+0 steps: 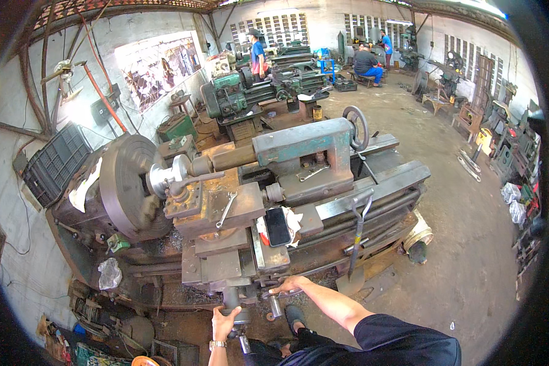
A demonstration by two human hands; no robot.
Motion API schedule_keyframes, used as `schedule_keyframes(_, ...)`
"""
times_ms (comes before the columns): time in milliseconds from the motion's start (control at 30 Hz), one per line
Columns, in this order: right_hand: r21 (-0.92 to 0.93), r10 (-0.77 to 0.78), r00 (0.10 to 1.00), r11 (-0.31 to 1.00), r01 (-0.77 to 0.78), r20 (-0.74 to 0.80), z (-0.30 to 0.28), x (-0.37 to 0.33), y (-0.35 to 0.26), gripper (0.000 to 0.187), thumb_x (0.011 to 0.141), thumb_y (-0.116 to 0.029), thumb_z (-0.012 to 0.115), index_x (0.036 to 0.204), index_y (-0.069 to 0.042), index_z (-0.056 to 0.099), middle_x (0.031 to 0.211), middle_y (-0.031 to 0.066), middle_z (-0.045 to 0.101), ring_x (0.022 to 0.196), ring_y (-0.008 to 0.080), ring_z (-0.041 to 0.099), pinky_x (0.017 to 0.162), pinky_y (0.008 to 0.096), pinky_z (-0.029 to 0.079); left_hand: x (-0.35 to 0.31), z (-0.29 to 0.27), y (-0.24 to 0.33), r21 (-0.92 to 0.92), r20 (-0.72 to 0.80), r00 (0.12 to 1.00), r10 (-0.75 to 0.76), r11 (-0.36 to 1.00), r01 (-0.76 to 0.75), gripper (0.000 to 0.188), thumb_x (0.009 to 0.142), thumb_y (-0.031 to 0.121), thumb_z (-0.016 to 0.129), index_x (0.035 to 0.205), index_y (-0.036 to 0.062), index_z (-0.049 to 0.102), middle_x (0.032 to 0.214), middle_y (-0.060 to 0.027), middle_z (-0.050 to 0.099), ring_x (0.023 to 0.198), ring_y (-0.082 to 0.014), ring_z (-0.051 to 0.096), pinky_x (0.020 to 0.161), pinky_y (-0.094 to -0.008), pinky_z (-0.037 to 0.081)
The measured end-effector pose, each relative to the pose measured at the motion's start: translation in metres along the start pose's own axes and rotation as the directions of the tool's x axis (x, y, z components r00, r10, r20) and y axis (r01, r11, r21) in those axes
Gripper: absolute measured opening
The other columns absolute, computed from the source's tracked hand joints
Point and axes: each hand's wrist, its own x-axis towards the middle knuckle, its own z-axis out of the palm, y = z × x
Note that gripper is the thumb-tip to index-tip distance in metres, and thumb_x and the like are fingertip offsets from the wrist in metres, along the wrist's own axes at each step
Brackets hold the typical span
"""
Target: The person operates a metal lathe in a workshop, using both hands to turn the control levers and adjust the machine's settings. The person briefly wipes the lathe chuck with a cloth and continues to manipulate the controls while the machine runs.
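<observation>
At the front of a large metal lathe, my left hand point(223, 323) is closed round the rim of a dark handwheel point(236, 315) below the cross slide. To its right, my right hand point(291, 284) has its fingers curled on a lever with a shiny cylindrical handle point(276, 306). A bright turned metal workpiece point(168, 177) sits between the big round chuck point(128, 186) and the tailstock point(302, 143). The tool post point(183, 201) stands close to the workpiece. An open-ended wrench point(227, 208) lies on the slide.
A black phone point(278, 227) rests on a white cloth on the carriage. A shovel point(355, 250) leans against the bed's front, near a white bucket point(419, 235). Another wrench point(314, 173) lies by the tailstock. Farther back are a green lathe point(226, 97) and several people.
</observation>
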Motion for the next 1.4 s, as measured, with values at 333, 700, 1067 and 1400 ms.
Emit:
schedule_keyframes(333, 0.002, -0.039, 0.996, 0.999, 0.040, -0.078, -0.002, -0.012, 0.007, 0.115, 0.062, -0.099, 0.050, 0.131, -0.009, 0.065, 0.146, 0.0223, 0.051, 0.139, 0.0365, 0.044, 0.113, 0.0482, 0.036, -0.001, 0.000, 0.002, -0.025, 0.027, 0.999, -0.022, 0.999, 0.023, 0.092, 0.068, 0.055, 0.087, 0.131, -0.0031, 0.052, 0.117, -0.0280, 0.067, 0.111, -0.0374, 0.066, 0.097, -0.0428, 0.050)
schedule_keyframes(700, -0.009, -0.040, 0.994, 0.999, 0.039, -0.104, 0.000, -0.017, 0.013, 0.118, 0.061, -0.099, 0.049, 0.132, -0.005, 0.063, 0.145, 0.0253, 0.050, 0.137, 0.0381, 0.046, 0.113, 0.0468, 0.037, 0.000, -0.001, -0.001, -0.027, 0.027, 1.000, -0.016, 1.000, 0.016, 0.096, 0.068, 0.059, 0.085, 0.132, -0.0048, 0.052, 0.121, -0.0287, 0.065, 0.116, -0.0383, 0.063, 0.100, -0.0436, 0.048)
schedule_keyframes(1067, 0.025, -0.006, 0.993, 1.000, 0.009, -0.116, -0.008, -0.043, 0.001, 0.109, 0.065, -0.094, 0.054, 0.134, -0.010, 0.062, 0.139, 0.0209, 0.058, 0.132, 0.0355, 0.053, 0.110, 0.0448, 0.040, 0.004, 0.002, -0.007, -0.044, 0.045, 0.999, -0.019, 0.999, 0.021, 0.102, 0.065, 0.065, 0.083, 0.132, -0.0051, 0.050, 0.123, -0.0284, 0.063, 0.118, -0.0383, 0.061, 0.101, -0.0435, 0.048)
schedule_keyframes(1400, 0.104, -0.011, 0.991, 0.994, 0.025, -0.135, -0.010, -0.062, -0.010, 0.094, 0.070, -0.088, 0.058, 0.129, -0.015, 0.067, 0.134, 0.0164, 0.063, 0.127, 0.0334, 0.057, 0.107, 0.0446, 0.043, 0.003, 0.000, -0.007, -0.077, 0.094, 0.994, -0.059, 0.995, 0.066, 0.105, 0.065, 0.069, 0.081, 0.134, -0.0035, 0.049, 0.127, -0.0292, 0.061, 0.121, -0.0394, 0.059, 0.103, -0.0441, 0.047)
